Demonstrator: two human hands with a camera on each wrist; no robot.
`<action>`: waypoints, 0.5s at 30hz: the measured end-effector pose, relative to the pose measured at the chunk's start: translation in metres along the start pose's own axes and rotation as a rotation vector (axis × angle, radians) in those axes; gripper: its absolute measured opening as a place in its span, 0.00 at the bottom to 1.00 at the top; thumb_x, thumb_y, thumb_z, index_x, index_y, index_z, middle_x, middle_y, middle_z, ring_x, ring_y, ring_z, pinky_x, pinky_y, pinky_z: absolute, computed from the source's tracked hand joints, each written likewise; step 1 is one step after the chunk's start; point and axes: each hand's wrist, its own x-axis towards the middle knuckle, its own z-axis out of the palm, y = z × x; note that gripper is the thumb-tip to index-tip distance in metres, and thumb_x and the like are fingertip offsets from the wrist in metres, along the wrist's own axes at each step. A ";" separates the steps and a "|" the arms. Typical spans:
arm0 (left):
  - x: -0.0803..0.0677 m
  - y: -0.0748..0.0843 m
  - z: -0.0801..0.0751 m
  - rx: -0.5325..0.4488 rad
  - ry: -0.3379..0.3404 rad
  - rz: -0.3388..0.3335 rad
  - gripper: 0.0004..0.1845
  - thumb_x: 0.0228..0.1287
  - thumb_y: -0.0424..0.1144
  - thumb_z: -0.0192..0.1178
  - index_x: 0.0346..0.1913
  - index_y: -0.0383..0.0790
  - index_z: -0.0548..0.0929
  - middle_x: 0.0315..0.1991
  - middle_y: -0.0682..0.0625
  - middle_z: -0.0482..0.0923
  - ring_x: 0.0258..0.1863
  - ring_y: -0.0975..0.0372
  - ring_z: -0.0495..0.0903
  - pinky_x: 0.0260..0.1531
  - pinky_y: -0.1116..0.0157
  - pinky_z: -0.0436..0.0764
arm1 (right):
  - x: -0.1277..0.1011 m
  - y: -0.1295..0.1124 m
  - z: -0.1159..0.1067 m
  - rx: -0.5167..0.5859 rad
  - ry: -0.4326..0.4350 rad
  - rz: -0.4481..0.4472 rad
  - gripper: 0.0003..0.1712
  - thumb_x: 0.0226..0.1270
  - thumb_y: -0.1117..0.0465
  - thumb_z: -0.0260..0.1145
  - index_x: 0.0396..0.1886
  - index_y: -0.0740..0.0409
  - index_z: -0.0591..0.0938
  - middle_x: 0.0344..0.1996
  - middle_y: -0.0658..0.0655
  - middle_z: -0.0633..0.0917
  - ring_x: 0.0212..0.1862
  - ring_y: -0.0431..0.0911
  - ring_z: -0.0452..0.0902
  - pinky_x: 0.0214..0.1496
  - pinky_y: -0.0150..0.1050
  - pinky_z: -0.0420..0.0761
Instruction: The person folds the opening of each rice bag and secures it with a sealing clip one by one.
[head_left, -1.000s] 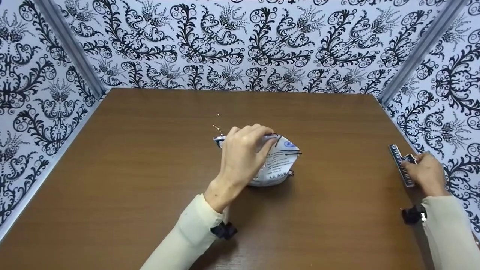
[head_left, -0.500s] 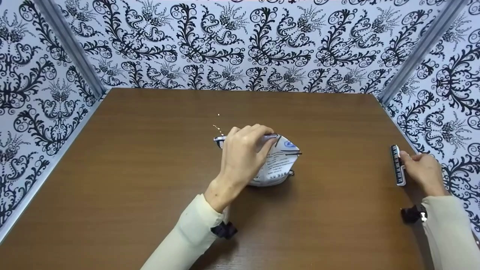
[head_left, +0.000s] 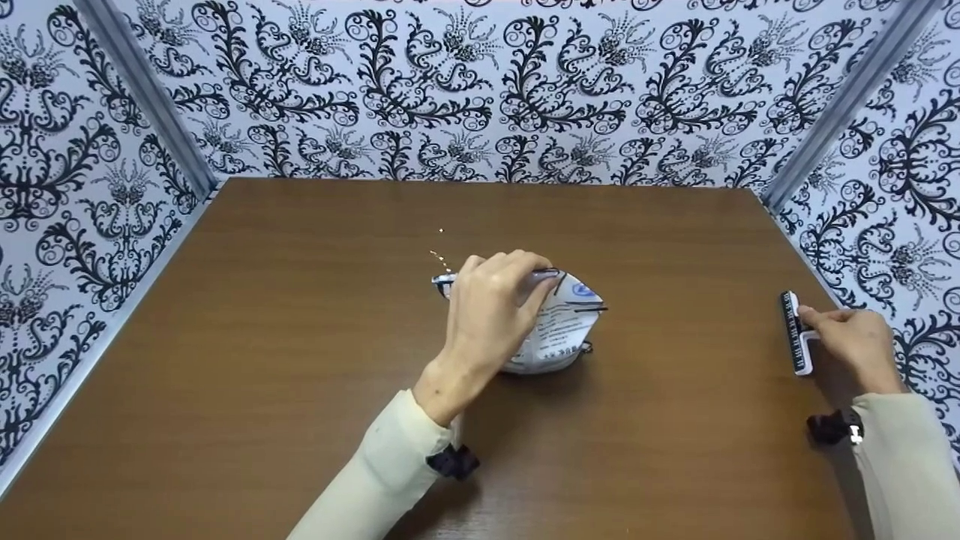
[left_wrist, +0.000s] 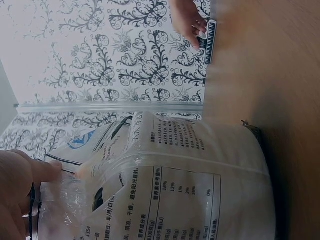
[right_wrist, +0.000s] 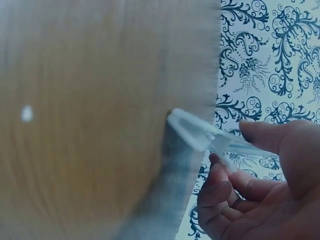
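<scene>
One brown wooden surface (head_left: 300,360), enclosed on three sides by black-and-white patterned panels (head_left: 480,90), carried the items. One white printed plastic pouch (head_left: 559,330) stood near its centre, the top edge gathered under the left hand (head_left: 491,311), whose fingers were curled over and gripping that edge; the left wrist view showed a fingertip (left_wrist: 47,170) on the clear crinkled film at the mouth. The pouch was judged light, soft and slippery, liable to crumple or tip, and best taken at the gathered top rather than the yielding sides. One narrow black-and-white plastic sealing clip (head_left: 792,341) lay at the right edge, well apart from the pouch, pinched by the right hand (head_left: 855,345) at its white handle. The clip was judged stiff and light. A few pale specks (head_left: 441,251) lay behind the pouch.
</scene>
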 end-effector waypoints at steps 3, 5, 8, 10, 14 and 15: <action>0.001 0.000 0.000 -0.001 -0.002 0.000 0.06 0.66 0.44 0.72 0.43 0.48 0.91 0.40 0.58 0.92 0.37 0.64 0.88 0.37 0.64 0.75 | -0.003 -0.004 -0.001 0.022 -0.015 0.006 0.45 0.75 0.35 0.59 0.61 0.76 0.78 0.53 0.79 0.84 0.58 0.72 0.76 0.41 0.40 0.73; 0.001 0.000 0.000 0.002 -0.004 0.001 0.06 0.66 0.44 0.72 0.43 0.48 0.91 0.40 0.57 0.92 0.37 0.64 0.88 0.36 0.64 0.75 | -0.005 -0.008 -0.001 0.023 -0.024 0.007 0.46 0.73 0.33 0.61 0.61 0.75 0.78 0.56 0.79 0.82 0.58 0.71 0.76 0.42 0.40 0.73; 0.000 0.000 -0.001 0.003 -0.003 0.003 0.06 0.66 0.43 0.72 0.43 0.48 0.91 0.40 0.57 0.92 0.37 0.64 0.88 0.36 0.64 0.74 | -0.007 -0.014 0.000 0.008 -0.018 -0.012 0.45 0.71 0.32 0.63 0.60 0.73 0.79 0.56 0.77 0.83 0.55 0.68 0.77 0.40 0.39 0.73; 0.000 0.000 -0.001 0.004 -0.001 0.005 0.06 0.66 0.43 0.72 0.43 0.48 0.91 0.40 0.58 0.92 0.37 0.64 0.88 0.36 0.64 0.74 | -0.007 -0.017 0.001 -0.002 0.002 -0.029 0.44 0.70 0.32 0.65 0.58 0.72 0.81 0.50 0.74 0.86 0.50 0.61 0.79 0.38 0.37 0.74; 0.000 0.000 0.000 0.008 0.006 0.013 0.06 0.66 0.43 0.72 0.42 0.48 0.91 0.39 0.58 0.92 0.37 0.64 0.88 0.36 0.63 0.74 | -0.006 -0.023 0.002 0.002 0.038 -0.052 0.38 0.66 0.34 0.70 0.52 0.67 0.86 0.33 0.53 0.89 0.40 0.46 0.78 0.37 0.34 0.73; 0.000 0.000 0.000 0.011 0.007 0.015 0.06 0.66 0.43 0.72 0.42 0.48 0.91 0.39 0.58 0.92 0.37 0.64 0.88 0.36 0.63 0.75 | -0.006 -0.025 0.002 0.011 0.038 -0.052 0.37 0.65 0.35 0.71 0.51 0.65 0.87 0.31 0.47 0.89 0.37 0.42 0.79 0.36 0.33 0.74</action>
